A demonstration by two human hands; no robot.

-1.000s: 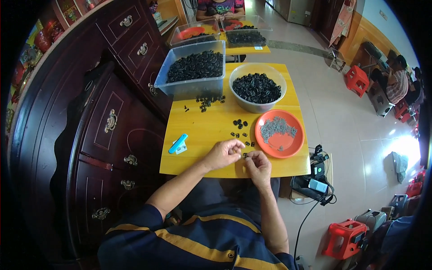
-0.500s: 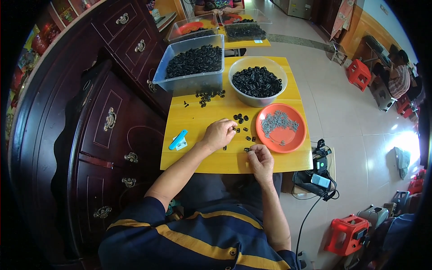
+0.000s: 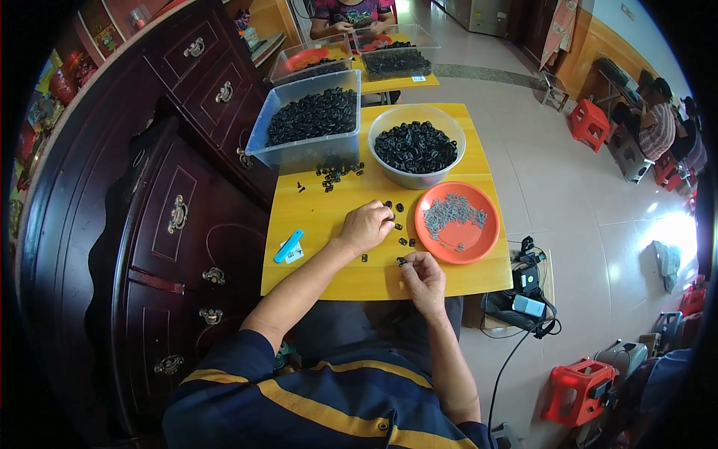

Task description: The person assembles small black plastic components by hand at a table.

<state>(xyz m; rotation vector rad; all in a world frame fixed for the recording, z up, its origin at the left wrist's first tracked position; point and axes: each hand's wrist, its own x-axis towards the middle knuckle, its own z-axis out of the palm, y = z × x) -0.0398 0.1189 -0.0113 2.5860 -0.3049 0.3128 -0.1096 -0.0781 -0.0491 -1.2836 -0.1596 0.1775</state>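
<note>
My left hand (image 3: pixel 367 227) rests low over the yellow table, its thumb and fingertips closed on a small black plastic piece that they partly hide. Several loose black oval pieces (image 3: pixel 400 207) lie beside those fingertips. Close to the table's near edge, my right hand (image 3: pixel 424 281) pinches another small black plastic piece (image 3: pixel 402 261) between thumb and forefinger. Just beyond that hand is an orange plate (image 3: pixel 479 252) with a heap of small grey slender parts (image 3: pixel 452 215). A single black piece (image 3: pixel 364 257) lies below my left wrist.
A clear bin (image 3: pixel 303 159) and a round translucent tub (image 3: pixel 416 181), both full of black pieces, stand at the table's far side. A light-blue tool (image 3: pixel 289 246) lies at left. Dark drawers (image 3: pixel 179 217) flank the table. Another person works at a farther table.
The view has shifted, so the table appears lower and farther left. My left hand has moved slightly forward and right over the loose pieces. My right hand keeps its pinch in nearly the same place.
</note>
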